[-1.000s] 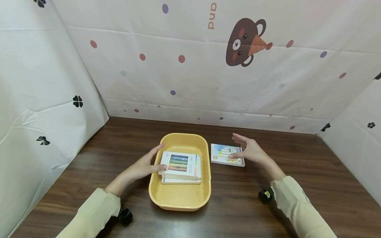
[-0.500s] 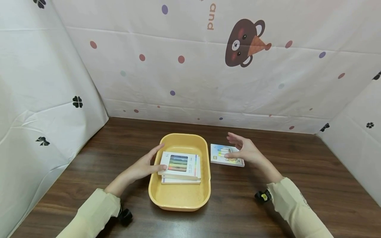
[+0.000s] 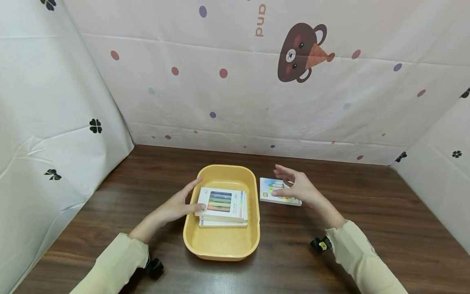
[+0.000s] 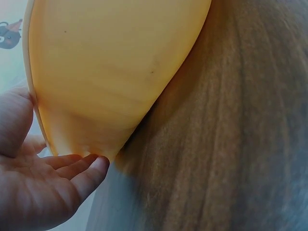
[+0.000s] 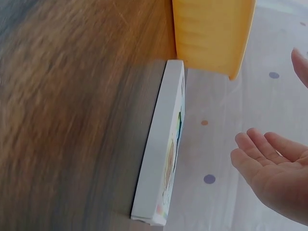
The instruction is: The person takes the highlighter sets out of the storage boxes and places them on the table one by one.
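Observation:
A yellow plastic basin (image 3: 225, 243) stands on the table. My left hand (image 3: 175, 205) holds its left side, thumb over the rim and fingertips against the outer wall (image 4: 120, 57). Inside lies a small stack of white boxes; the top box (image 3: 220, 203) has a window showing coloured pens. Right of the basin a flat white box (image 3: 267, 195) printed with highlighters lies on the table. My right hand (image 3: 298, 188) hovers above it, thumb and fingers spread apart with nothing between them. In the right wrist view the hand (image 5: 279, 168) is apart from the box (image 5: 159, 144).
Brown wood-grain table (image 3: 349, 204) surrounds the basin. A white patterned cloth (image 3: 238, 102) with a bear print hangs behind it, and more cloth closes off the left and right sides. Both wrists wear black devices, one (image 3: 154, 268) at the left.
My right hand has moved left over the flat white box, thumb now nearer its middle. The left hand, the basin and the boxes have stayed in place.

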Demonstrator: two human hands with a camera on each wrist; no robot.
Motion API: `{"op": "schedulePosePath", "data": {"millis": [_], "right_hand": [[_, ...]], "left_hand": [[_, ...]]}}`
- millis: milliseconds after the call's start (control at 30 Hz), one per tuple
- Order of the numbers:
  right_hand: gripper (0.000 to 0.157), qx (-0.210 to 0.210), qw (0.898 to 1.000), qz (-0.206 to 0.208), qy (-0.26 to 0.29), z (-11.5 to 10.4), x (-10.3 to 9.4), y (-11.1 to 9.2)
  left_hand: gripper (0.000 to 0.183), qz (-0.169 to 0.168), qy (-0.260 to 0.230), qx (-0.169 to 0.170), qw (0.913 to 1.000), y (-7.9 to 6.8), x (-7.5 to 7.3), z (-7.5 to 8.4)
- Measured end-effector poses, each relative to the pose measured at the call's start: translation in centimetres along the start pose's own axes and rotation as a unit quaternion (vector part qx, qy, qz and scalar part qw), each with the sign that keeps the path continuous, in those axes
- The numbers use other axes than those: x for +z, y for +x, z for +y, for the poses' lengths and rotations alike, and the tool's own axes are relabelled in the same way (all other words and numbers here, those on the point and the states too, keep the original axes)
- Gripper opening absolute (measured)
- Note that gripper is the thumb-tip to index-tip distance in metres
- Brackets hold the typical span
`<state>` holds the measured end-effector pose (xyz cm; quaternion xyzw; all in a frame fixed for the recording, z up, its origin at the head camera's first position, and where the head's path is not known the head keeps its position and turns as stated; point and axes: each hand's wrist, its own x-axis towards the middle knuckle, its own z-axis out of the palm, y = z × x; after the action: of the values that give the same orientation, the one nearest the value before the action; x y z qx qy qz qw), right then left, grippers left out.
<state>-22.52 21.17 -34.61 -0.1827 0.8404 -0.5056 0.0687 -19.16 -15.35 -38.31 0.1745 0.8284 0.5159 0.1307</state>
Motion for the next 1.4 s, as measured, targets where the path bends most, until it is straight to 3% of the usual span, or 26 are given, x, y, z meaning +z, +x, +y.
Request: {"op": "schedulePosePath", "data": {"millis": [333,667,900,1233,1400], "right_hand": [[0.080,-0.005,1.000,-0.004,0.027,-0.7,1.1,-0.1],[0.078,-0.010,1.000,-0.008,0.015,-1.3,2.0,-0.2],[0.079,-0.016,0.999,-0.019,0.034,-1.5,2.5,0.0],[0.078,-0.027,0.998,-0.032,0.038,-2.0,3.0,0.0],[0.080,-0.017,0.998,-0.039,0.052,-2.1,3.3,0.0]], "left_hand": [[0.083,0.002,-0.002,-0.004,1.0000,0.0,0.1,0.0],[0.084,0.001,-0.006,0.002,1.0000,0.1,0.0,-0.2],[0.084,0.005,-0.004,-0.016,0.9999,0.1,0.1,-0.1],[0.083,0.002,-0.006,0.008,1.0000,0.1,0.0,-0.1],[0.082,0.001,-0.003,-0.001,1.0000,0.0,0.0,0.0]]}}
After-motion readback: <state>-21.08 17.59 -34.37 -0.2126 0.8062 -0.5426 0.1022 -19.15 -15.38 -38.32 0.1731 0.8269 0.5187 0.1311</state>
